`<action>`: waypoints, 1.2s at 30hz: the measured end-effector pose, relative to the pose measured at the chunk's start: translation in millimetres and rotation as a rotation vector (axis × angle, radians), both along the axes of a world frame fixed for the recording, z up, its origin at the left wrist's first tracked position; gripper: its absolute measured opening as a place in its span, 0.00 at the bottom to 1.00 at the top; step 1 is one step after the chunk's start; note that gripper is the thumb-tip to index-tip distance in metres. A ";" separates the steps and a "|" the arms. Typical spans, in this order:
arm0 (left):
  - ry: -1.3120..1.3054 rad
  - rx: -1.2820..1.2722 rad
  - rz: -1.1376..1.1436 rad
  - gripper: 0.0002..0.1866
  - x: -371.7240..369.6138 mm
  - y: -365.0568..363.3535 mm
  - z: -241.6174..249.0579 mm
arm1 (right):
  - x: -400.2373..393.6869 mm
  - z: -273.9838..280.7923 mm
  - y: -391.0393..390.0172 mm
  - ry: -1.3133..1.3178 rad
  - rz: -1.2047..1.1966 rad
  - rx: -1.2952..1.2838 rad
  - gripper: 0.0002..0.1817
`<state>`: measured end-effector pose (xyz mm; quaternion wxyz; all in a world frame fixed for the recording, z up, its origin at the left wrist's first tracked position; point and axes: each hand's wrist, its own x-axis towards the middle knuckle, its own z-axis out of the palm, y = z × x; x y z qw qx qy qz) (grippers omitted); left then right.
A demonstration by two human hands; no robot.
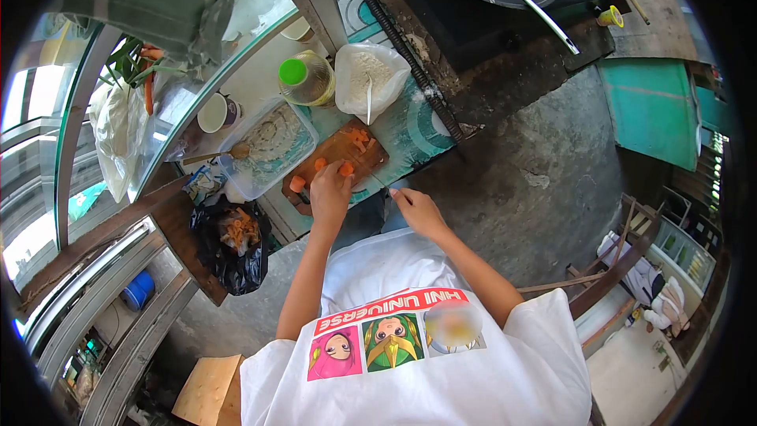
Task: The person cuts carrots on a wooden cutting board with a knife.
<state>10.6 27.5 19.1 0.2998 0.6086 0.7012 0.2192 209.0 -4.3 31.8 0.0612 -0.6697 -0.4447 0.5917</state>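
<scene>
My left hand (pixel 330 193) is closed over carrot on a wooden cutting board (pixel 369 159), its fingertips by an orange piece of carrot (pixel 347 168). Two more carrot chunks lie beside it, one being a short stub (pixel 297 183) at the board's left end. Small cut carrot bits (pixel 361 140) are gathered near the far right of the board. Wrapped round a handle, my right hand (pixel 418 211) holds a knife (pixel 378 181), whose thin blade points toward the board's near edge. Most of the handle is hidden by my fingers.
Behind the board stand a plastic tub (pixel 272 146) with white residue, a green-capped bottle (pixel 307 80) and a bowl of white flour (pixel 371 83) with a spoon. A black bag (pixel 229 241) of peelings sits at left. A stove (pixel 505 0) is at far right.
</scene>
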 end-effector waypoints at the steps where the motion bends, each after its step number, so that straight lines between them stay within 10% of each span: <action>1: 0.012 0.013 0.007 0.19 -0.3 -1.8 0.0 | -3.7 13.8 2.3 -0.116 0.068 0.142 0.25; 36: -0.043 0.013 0.084 0.10 6.3 -3.2 -0.6 | -14.7 21.9 14.2 -0.227 0.251 0.212 0.20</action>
